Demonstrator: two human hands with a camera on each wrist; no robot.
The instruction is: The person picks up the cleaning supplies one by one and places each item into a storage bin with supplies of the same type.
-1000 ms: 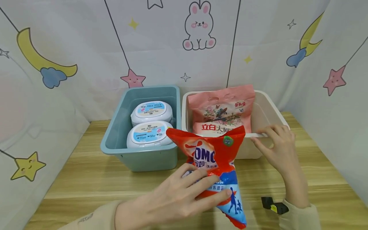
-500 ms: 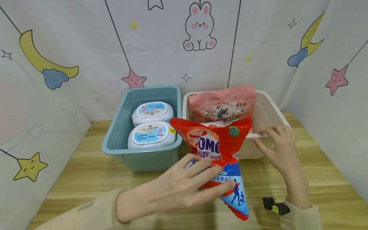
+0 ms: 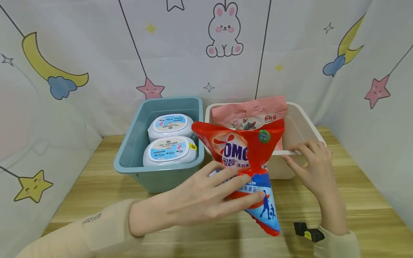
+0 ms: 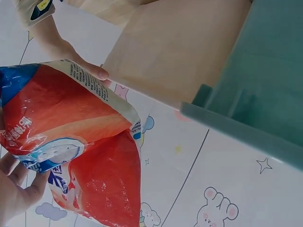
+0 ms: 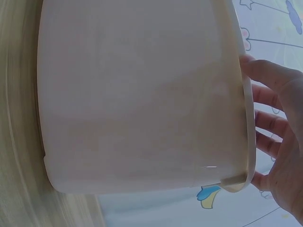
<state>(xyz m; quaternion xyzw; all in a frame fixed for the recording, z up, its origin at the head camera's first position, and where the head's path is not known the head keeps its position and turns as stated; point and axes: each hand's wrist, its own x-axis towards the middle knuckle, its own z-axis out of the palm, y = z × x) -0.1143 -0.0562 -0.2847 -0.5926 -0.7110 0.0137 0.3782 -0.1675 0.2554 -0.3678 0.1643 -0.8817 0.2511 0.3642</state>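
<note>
My left hand (image 3: 206,195) grips the middle of a red and blue OMO laundry powder bag (image 3: 237,141), fingers spread across its front. The bag is held up tilted, its top overlapping the front of the white bin (image 3: 282,170) in the head view. In the left wrist view the bag (image 4: 75,109) fills the left side, with fingers partly hidden under it. My right hand (image 3: 313,168) holds the white bin's front right rim; the right wrist view has the thumb and fingers along the rim (image 5: 250,113). A pink laundry bag (image 3: 248,111) stands inside the white bin.
Left of the white bin stands a teal bin (image 3: 164,179) holding two white plastic tubs (image 3: 171,152) with blue labels. A patterned curtain (image 3: 180,53) hangs behind both. By the right sleeve is a small black strap piece (image 3: 308,232) over the wood-grain table (image 3: 364,215).
My left hand has raised the laundry powder bag and moved it forward, so it now covers more of the pink bag. The right hand has stayed at the rim.
</note>
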